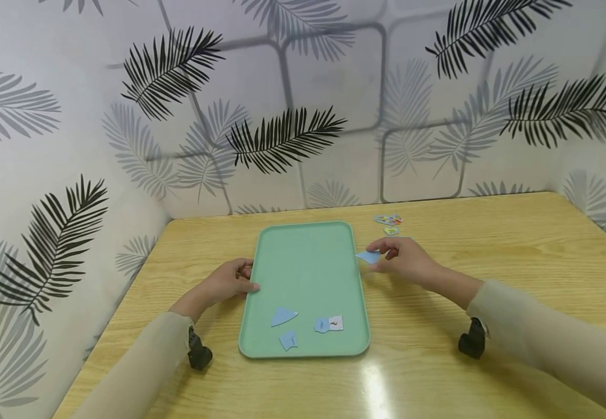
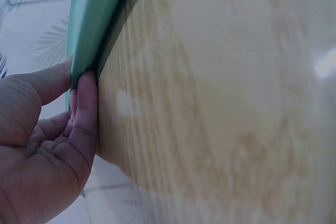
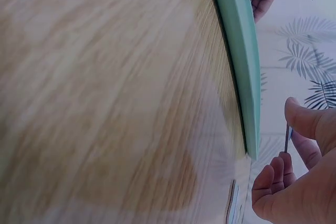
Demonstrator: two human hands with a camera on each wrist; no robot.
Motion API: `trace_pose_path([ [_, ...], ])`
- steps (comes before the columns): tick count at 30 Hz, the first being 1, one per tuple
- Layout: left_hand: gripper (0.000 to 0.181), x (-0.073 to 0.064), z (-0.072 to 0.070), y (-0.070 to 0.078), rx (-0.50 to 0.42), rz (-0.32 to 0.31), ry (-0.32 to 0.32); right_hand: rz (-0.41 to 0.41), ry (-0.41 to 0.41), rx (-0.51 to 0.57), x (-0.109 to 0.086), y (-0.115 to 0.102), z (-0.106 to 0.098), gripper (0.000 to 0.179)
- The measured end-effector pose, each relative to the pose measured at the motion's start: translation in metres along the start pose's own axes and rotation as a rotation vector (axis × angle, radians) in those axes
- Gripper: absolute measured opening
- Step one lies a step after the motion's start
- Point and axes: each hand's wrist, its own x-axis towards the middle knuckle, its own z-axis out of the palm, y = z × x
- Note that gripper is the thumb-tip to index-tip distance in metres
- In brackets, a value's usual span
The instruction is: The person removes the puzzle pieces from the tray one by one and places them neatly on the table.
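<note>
My left hand (image 1: 230, 279) pinches the left rim of a green tray (image 1: 303, 262), thumb on top and fingers at the outer side, as the left wrist view shows close up. Between the thumb and fingers of my right hand (image 1: 405, 259) is a flat light-blue puzzle piece (image 1: 368, 256), held just over the tray's right rim. Edge-on in the right wrist view, that piece (image 3: 287, 139) looks thin. Near the tray's front lie a blue wedge-shaped piece (image 1: 284, 316), a smaller blue piece (image 1: 289, 340), and a blue piece (image 1: 321, 325) side by side with a whitish one (image 1: 336, 323).
Behind my right hand, a multicoloured piece (image 1: 388, 219) and a small yellow-green piece (image 1: 391, 231) lie on the wooden table (image 1: 491, 244). A blue edge shows partly hidden by that hand. A wall with leaf patterns (image 1: 329, 116) stands at the table's back and left.
</note>
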Motion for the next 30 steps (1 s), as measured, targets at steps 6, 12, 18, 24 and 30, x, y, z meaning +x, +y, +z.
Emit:
trace_pose_path([
  [6,0.065,0.0,0.0,0.001,0.001,0.002,-0.003,0.003,0.036,-0.028,-0.005,0.01,-0.011,0.037],
  [12,0.064,0.001,0.0,0.0,0.004,0.01,-0.008,0.041,0.057,-0.049,-0.012,0.016,-0.019,0.038],
  [18,0.063,0.001,0.0,0.001,-0.002,0.016,-0.014,0.085,0.061,-0.084,-0.017,0.022,-0.025,0.039],
  [24,0.062,0.0,0.0,0.003,0.001,-0.003,0.0,0.102,0.045,-0.084,-0.019,0.027,-0.029,0.039],
  [30,0.063,-0.004,0.002,0.005,-0.016,-0.005,-0.004,0.097,0.041,-0.086,-0.018,0.03,-0.028,0.038],
])
